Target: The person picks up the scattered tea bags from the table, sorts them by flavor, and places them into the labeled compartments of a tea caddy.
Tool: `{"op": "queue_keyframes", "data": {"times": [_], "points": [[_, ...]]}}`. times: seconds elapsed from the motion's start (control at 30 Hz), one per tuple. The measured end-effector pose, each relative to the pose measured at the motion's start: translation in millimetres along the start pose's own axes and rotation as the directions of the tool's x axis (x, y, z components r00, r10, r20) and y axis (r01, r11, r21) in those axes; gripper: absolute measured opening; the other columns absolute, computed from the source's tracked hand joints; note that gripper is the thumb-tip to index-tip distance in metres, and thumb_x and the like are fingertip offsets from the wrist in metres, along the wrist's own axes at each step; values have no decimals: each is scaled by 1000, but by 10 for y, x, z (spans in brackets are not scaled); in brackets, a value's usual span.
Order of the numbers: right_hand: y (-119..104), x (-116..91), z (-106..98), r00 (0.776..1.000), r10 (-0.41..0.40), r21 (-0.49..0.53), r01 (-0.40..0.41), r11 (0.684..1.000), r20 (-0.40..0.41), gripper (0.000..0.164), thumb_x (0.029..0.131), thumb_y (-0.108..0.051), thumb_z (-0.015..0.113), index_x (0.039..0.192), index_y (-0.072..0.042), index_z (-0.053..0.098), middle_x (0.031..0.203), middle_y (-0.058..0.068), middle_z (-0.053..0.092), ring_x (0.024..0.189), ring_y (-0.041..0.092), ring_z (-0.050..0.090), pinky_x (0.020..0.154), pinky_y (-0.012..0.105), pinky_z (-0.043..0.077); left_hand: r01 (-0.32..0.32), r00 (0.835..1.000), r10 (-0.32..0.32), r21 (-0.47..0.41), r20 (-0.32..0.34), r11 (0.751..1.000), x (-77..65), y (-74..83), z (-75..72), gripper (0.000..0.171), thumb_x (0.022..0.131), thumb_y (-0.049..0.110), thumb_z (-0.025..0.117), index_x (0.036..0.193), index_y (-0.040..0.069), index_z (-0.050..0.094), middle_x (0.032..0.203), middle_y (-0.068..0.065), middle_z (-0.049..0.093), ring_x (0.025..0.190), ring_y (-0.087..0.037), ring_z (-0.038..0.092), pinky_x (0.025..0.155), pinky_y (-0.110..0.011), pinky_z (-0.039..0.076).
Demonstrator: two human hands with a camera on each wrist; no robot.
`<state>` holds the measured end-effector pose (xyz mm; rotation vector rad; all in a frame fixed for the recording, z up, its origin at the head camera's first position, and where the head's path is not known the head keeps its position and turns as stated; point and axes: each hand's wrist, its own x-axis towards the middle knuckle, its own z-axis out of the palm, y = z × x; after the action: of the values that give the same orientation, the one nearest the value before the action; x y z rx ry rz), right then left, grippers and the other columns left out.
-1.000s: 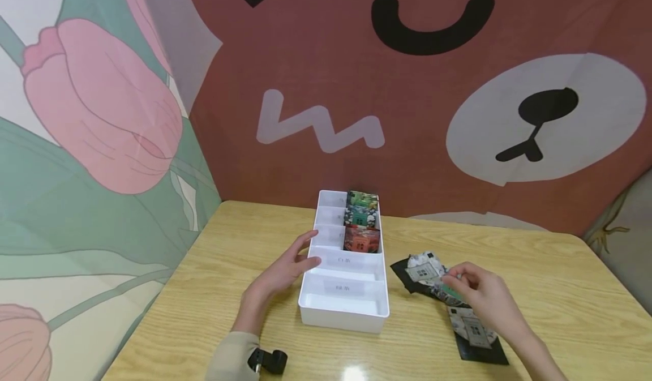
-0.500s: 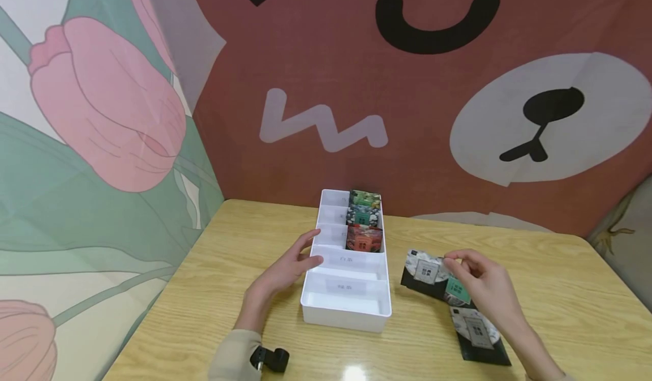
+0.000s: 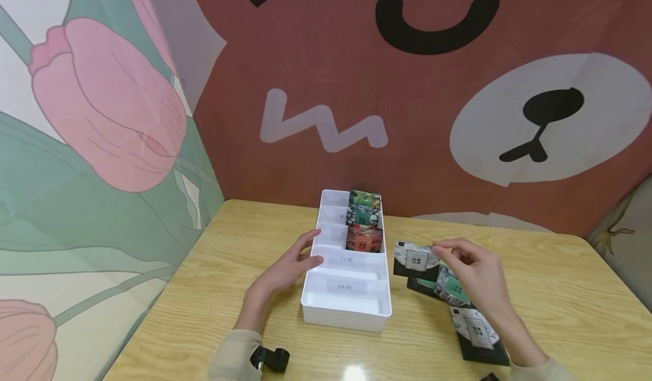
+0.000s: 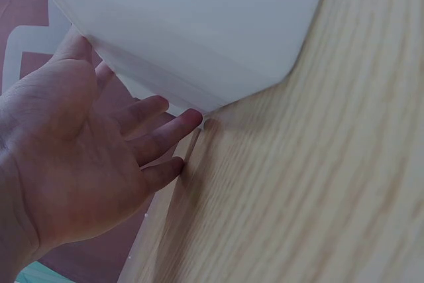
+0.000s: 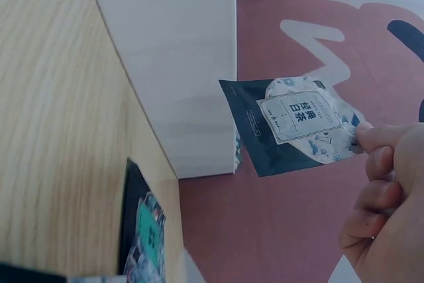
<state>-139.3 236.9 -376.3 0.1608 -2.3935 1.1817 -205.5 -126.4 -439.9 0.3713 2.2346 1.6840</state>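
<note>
My right hand pinches a white-and-black tea sachet by its upper corner, thumb against fingers. In the right wrist view the sachet hangs in front of the white box's side, its printed label facing the camera. The long white divided box stands on the table with paper labels on its dividers. Against its left side rests my left hand, thumb and forefinger tips at the rim. From the left wrist view, that hand's fingers reach along the box wall, loosely extended.
Red, blue-green and green sachets stand in the box's rear compartments. Beneath my right hand lie green-labelled sachets. Closer to me lies another white-and-black sachet. A patterned cloth hangs behind the table.
My right hand has lifted the white-and-black sachet off the green-labelled ones and carried it left and away from me, towards the box. My left hand has stayed at the box.
</note>
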Motion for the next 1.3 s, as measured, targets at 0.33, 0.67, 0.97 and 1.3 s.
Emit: {"op": "queue_keyframes", "data": {"times": [0.33,0.67,0.97,1.3], "points": [[-137,102,106,999,-44,16,44,999,-24,10,89,-20,76,97,-14,78,55,-1,47,46,10,34,45,28,30,-3,1000,3,-3,0,1000,9,-13,5,64,99,36,61,154,38,28,163,-13,21,144,-39,35,114,-57,35],[-296,213,197,998,-57,57,59,997,-31,11,89,-17,76,99,-12,78,54,-3,45,48,10,34,48,28,30,5,1000,-5,4,-1,1000,11,-20,4,65,99,38,61,154,39,28,163,-13,21,141,-38,40,112,-56,37],[-357,326,443,999,-40,77,39,996,14,11,90,-16,74,101,-11,77,57,-2,44,49,9,34,47,28,30,-2,1000,2,13,9,1000,7,-18,6,65,99,37,61,154,39,28,163,-15,21,145,-41,32,113,-58,35],[-366,402,727,997,-22,217,5,976,77,17,90,-30,74,98,-15,76,55,-3,42,47,12,33,47,28,30,20,1000,-20,14,-8,1000,-7,3,-4,65,97,41,62,153,41,29,163,-12,22,145,-41,33,113,-59,34]]}}
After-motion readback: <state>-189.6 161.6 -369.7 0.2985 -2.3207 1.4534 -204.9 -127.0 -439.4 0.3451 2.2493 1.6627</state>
